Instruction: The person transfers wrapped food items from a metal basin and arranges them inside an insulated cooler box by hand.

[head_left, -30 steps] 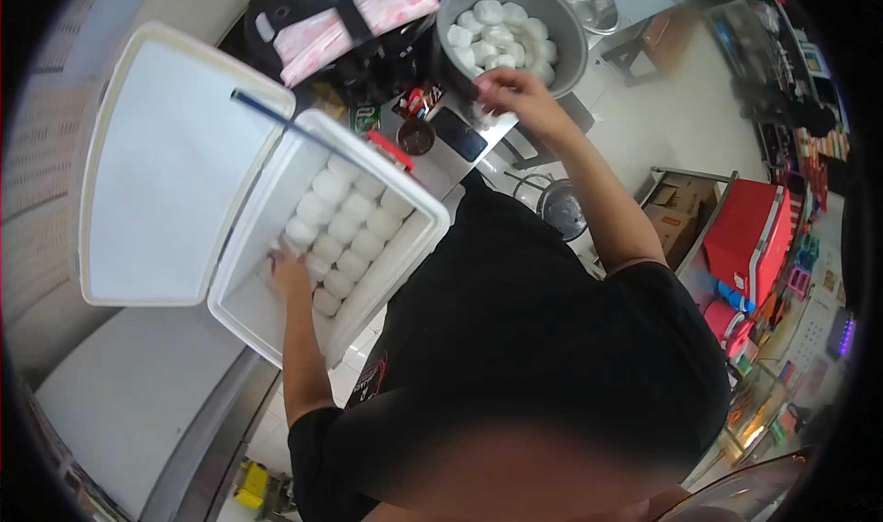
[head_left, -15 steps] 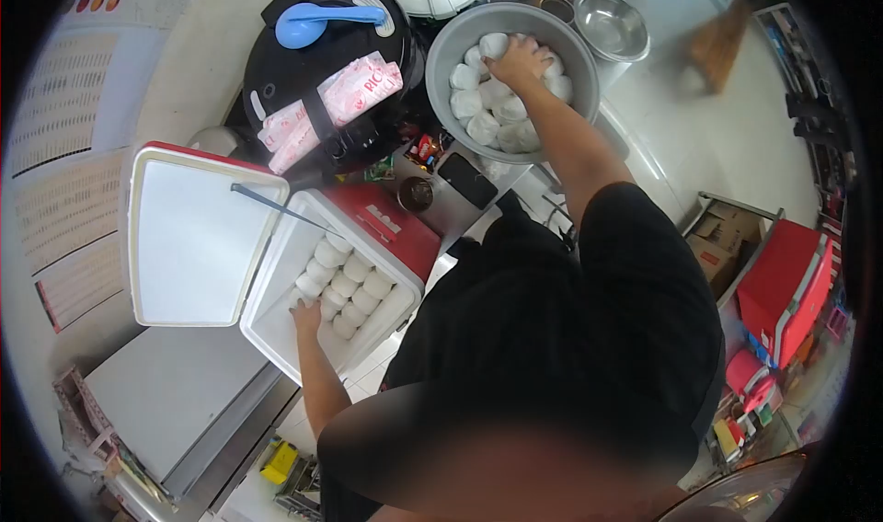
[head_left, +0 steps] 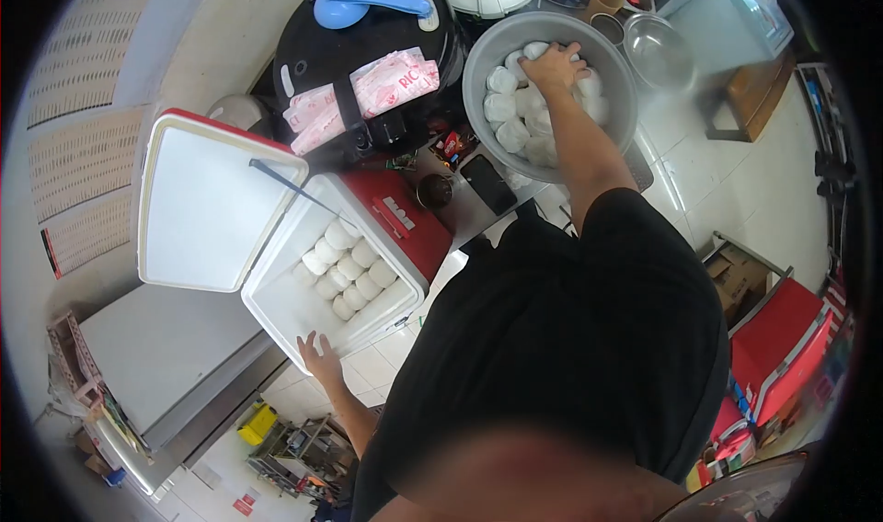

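Observation:
My right hand [head_left: 555,68] reaches into a round grey pot [head_left: 624,99] of several round white wrapped bundles [head_left: 512,136]. Its fingers are spread across the upper bundles; whatever lies under the palm is hidden. My left hand [head_left: 321,358] hovers over the near rim of a red and white cooler box [head_left: 397,211], fingers apart and nothing in them. Inside the cooler, several similar white bundles [head_left: 349,266] sit packed in rows toward the right side. The cooler's lid [head_left: 216,211] stands raised to the left.
A large black cooker [head_left: 308,48] holds a blue ladle [head_left: 354,5] and folded printed plastic bags [head_left: 377,90]. A phone [head_left: 488,184] and a brown cup [head_left: 434,191] lie between cooler and pot. A metal bowl [head_left: 659,53] stands beside the pot.
My left hand has drawn back from the bundles to the cooler's near rim, fingers spreading. My right hand has stayed in the pot, shifting slightly over the bundles. The view has turned slightly.

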Action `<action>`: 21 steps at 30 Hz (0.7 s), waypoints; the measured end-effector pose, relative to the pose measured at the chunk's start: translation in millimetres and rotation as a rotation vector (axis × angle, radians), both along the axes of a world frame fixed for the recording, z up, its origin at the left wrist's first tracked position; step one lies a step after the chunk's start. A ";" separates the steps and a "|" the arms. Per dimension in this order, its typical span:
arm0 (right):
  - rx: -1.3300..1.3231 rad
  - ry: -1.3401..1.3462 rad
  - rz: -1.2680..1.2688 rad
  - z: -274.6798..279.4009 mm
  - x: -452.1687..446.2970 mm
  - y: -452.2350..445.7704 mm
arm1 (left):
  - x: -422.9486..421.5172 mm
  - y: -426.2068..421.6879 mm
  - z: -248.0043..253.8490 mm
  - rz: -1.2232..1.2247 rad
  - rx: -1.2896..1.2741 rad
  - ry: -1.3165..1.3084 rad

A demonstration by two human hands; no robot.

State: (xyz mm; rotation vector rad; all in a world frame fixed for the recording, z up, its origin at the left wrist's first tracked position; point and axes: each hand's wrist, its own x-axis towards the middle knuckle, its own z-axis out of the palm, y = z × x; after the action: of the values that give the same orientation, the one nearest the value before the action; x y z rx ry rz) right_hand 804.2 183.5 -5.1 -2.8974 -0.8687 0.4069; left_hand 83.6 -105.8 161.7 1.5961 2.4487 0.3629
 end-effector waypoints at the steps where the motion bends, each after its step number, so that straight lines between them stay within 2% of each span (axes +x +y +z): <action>1: 0.007 0.009 0.016 3.3 0.7 -1.4 | -0.4 -2.6 0.7 0.014 0.005 -0.007; 3: 0.061 -0.003 0.074 8.1 -2.4 -8.0 | 3.8 -6.7 -1.0 0.040 0.113 -0.064; 5: 0.201 -0.040 0.188 -0.3 -2.2 -20.5 | -12.0 -10.3 -13.9 -0.044 0.146 -0.002; 8: 0.549 -0.038 0.158 -38.8 16.0 -14.7 | 14.6 -0.6 1.7 -0.050 0.214 0.027; 9: 0.807 0.072 0.113 -75.6 33.5 -5.6 | 21.6 5.3 8.4 -0.112 0.268 0.071; 10: 1.033 0.439 0.017 -66.1 31.2 -5.9 | 35.2 13.1 16.8 -0.090 0.312 -0.033; 11: 1.257 0.782 -0.137 -52.9 27.7 -6.5 | 48.6 21.7 28.1 -0.101 0.294 0.027; 12: 1.346 1.187 -0.076 -20.5 16.9 -19.8 | 64.8 30.9 39.9 -0.098 0.294 -0.002; 13: 1.367 1.649 -0.096 13.6 5.2 -32.7 | 70.9 38.6 36.6 -0.084 0.323 -0.149; 14: 1.267 2.028 -0.166 47.3 -6.4 -45.3 | 77.3 44.5 33.0 -0.078 0.363 -0.301; 15: 1.219 2.100 -0.165 84.1 -34.7 -53.3 | 90.2 52.6 37.8 -0.134 0.345 -0.382; 16: 1.090 2.427 -0.011 111.6 -54.2 -60.7 | 106.9 58.6 45.5 -0.199 0.331 -0.468; 17: 1.026 2.517 0.042 126.8 -76.2 -68.3 | 126.0 61.3 49.1 -0.199 0.330 -0.608; 18: 0.904 2.666 -0.009 144.4 -101.8 -76.4 | 144.8 67.3 53.9 -0.208 0.334 -0.747; 19: 0.764 2.801 -0.074 162.0 -127.5 -84.3 | 163.0 71.2 66.1 -0.316 0.331 -0.772; 21: 0.364 3.000 -0.370 204.2 -188.7 -98.0 | 193.1 74.7 96.8 -0.524 0.337 -0.826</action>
State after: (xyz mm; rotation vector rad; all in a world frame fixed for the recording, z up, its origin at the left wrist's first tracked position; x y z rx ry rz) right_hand 615.4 85.4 199.1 0.1410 0.3256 2.2663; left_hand 276.7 -31.1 258.5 1.6626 1.3577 1.1066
